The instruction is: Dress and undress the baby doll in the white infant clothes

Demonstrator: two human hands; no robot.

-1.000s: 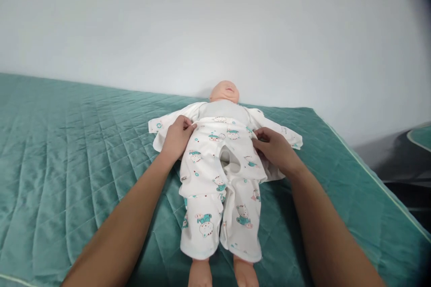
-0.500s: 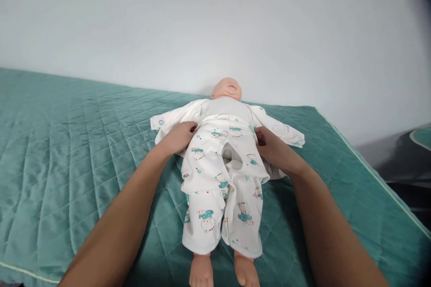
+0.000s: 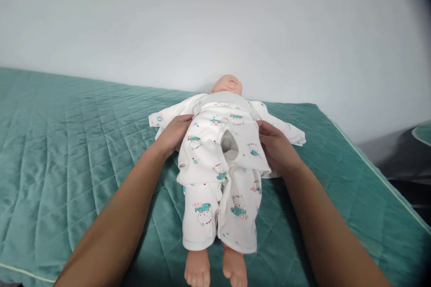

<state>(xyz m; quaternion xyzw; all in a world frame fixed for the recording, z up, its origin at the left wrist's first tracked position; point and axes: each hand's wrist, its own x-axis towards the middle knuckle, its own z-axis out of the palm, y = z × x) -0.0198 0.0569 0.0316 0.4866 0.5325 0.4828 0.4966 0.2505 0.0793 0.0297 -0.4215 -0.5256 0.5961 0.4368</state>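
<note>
A baby doll [image 3: 228,85] lies on its back, feet towards me, in a white long-sleeved top [image 3: 175,110] with both sleeves spread out. White split-crotch baby pants [image 3: 205,157] with a cartoon animal print cover its legs and reach up over the belly. Bare doll feet [image 3: 197,269] stick out below the cuffs. On the left side of the waist, my left hand [image 3: 175,133] is closed on the pants' edge, its fingertips partly hidden by cloth. Opposite, my right hand [image 3: 276,147] pinches the other side of the pants between thumb and fingers.
The doll rests on a green quilted cover [image 3: 84,139] with a pale piped edge along the right. A plain light wall [image 3: 168,22] rises directly behind the doll's head. At the far right stands another green-topped piece [image 3: 422,133], partly cut off.
The pants' waist sits a little higher on the doll's belly. Its legs and feet have shifted slightly left and closer together. Both hands stay at the waist, the left one slightly higher.
</note>
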